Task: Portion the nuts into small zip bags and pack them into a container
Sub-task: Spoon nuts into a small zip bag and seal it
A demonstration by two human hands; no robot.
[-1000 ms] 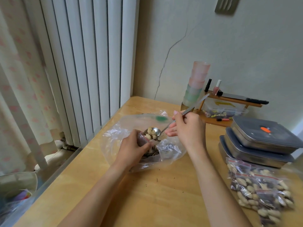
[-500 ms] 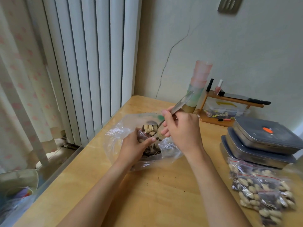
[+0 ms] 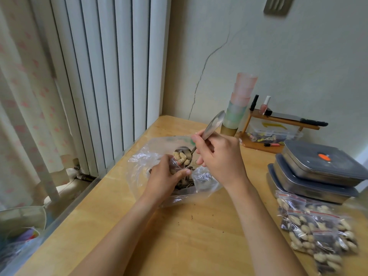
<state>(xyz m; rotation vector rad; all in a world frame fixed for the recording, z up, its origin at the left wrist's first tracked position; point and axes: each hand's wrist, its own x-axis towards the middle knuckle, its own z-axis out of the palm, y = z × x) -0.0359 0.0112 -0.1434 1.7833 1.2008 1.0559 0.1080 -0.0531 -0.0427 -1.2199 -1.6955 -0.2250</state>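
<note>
As right hand point(image 3: 220, 156) tilts spoon point(image 3: 199, 140), seemingly.

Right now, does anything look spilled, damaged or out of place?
A few dark crumbs lie scattered on the table near the big plastic bag, likely spilled bits. A long crack runs down the wall. Otherwise nothing stands out.

We see a polished, shiny metal spoon point(image 3: 214, 124) above a thin, crinkled clear plastic bag point(image 3: 143, 160). The tabletop point(image 3: 199, 236) is pale, smooth wood with a satin sheen. Near its right edge sit brushed-metal containers point(image 3: 310, 176) with matt grey lids and glossy clear zip bags point(image 3: 310, 228).
</note>
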